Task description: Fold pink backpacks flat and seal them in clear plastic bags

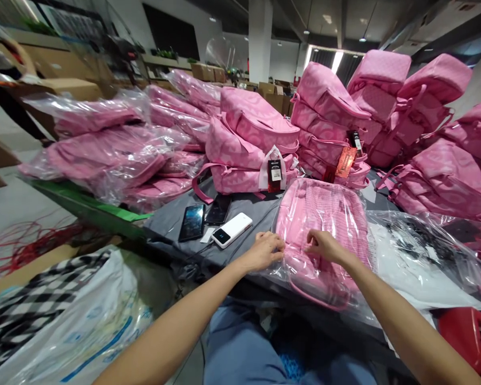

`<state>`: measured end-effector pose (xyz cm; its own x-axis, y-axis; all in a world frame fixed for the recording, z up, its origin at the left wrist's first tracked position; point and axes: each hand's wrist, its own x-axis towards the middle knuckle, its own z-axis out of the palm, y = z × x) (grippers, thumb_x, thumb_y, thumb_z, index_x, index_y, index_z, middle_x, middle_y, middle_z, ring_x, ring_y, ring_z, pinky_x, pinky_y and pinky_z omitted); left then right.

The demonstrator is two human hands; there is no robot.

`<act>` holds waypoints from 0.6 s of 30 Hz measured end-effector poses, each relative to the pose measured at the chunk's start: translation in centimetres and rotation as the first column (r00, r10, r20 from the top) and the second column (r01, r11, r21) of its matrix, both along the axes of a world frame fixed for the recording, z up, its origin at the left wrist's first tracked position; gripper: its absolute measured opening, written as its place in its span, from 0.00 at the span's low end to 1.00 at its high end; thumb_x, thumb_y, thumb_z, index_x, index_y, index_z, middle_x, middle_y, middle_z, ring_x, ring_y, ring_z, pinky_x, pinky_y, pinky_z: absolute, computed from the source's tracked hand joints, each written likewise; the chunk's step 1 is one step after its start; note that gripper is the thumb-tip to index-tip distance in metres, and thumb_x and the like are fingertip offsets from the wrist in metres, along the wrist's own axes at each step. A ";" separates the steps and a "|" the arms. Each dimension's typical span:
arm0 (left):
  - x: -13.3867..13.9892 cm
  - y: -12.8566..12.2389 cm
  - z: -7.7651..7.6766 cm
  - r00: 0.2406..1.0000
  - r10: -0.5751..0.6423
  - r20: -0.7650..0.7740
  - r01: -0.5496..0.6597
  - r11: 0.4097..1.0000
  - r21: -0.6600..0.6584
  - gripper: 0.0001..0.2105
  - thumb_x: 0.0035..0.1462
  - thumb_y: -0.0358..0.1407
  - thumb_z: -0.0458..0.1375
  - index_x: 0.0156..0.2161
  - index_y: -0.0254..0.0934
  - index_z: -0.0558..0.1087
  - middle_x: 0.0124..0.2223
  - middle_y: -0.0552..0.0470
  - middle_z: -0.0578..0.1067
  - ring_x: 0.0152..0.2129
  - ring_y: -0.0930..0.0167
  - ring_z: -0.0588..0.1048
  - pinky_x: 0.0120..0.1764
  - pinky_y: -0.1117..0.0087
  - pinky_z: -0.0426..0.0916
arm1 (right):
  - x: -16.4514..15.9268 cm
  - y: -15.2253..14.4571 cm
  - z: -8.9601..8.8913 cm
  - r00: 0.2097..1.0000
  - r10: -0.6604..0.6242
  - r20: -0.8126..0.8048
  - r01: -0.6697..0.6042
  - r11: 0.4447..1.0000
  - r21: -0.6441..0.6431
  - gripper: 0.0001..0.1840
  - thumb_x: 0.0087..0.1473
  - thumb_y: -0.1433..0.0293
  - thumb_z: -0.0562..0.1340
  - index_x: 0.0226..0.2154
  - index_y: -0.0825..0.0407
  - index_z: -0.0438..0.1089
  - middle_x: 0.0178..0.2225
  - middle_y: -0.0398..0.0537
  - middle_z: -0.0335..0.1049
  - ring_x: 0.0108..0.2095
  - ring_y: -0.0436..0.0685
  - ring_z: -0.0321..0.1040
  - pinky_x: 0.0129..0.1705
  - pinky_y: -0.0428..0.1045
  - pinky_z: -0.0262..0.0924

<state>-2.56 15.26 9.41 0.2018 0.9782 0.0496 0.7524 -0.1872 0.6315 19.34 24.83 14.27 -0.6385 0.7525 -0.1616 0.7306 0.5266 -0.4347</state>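
Observation:
A pink backpack (324, 214) lies flat in front of me inside a clear plastic bag (344, 235), which wrinkles and shines over it. At the bag's left edge, my left hand (266, 250) has its fingers bent and closed on the plastic. My right hand (326, 247) is over the lower middle of the backpack, its fingers curled in a pinch at the plastic. Just left of my left hand are a white power bank (231, 230) with a lit display and two dark phones, one of them a phone (192, 222) with its screen lit.
Stacked pink backpacks (256, 123) with hang tags stand behind. Plastic-wrapped backpacks (108, 149) pile up at left. More clear bags (420, 256) lie at right, near a red tape dispenser-like object (463, 334). A white sack (92, 315) with checked cloth sits lower left. A person stands far left.

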 end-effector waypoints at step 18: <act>-1.5 1.7 1.9 0.986 0.011 0.167 0.000 0.997 -0.071 0.09 0.55 0.43 0.59 0.32 0.40 0.75 0.44 0.51 0.79 0.47 0.61 0.73 0.57 0.58 0.61 | 0.0 -5.6 -1.5 0.975 0.068 -0.213 -0.035 0.987 0.158 0.15 0.57 0.56 0.68 0.34 0.50 0.70 0.31 0.46 0.74 0.31 0.56 0.69 0.31 0.48 0.54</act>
<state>-4.02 16.93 11.35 0.1911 0.9815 0.0129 0.6358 -0.1337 0.7602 19.34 19.22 12.72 -0.6842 0.7225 0.0995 0.5975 0.6334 -0.4917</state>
